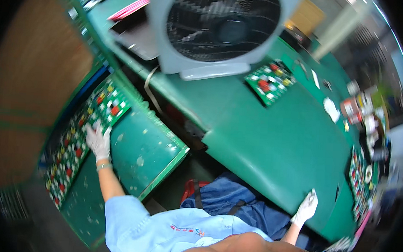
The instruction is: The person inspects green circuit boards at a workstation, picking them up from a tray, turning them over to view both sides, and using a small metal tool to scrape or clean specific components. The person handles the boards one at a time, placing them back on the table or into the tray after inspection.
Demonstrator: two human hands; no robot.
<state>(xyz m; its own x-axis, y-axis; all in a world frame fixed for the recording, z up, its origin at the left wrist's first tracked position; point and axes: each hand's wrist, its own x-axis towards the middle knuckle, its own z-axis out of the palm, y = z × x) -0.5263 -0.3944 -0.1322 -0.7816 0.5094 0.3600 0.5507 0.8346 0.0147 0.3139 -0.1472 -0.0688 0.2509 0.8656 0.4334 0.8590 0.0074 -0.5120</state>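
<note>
My left hand (98,141), in a white glove, reaches out to the left over a row of green circuit boards. Its fingers are spread and touch the boards near the corner of the upper circuit board (108,99); no grip on a board shows. Below the hand, more circuit boards (65,164) carry red, yellow and white parts. My right hand (306,208), also gloved in white, rests by the near edge of the green workbench (265,143). Its fingers are closed, with a small dark tip showing at the fingertips; what it is I cannot make out.
A grey box fan (223,30) stands at the back of the bench, with a single circuit board (269,81) to its right. Bottles (357,105) and an upright board (358,182) line the right side. A gap with a cable (150,90) separates bench and left surface.
</note>
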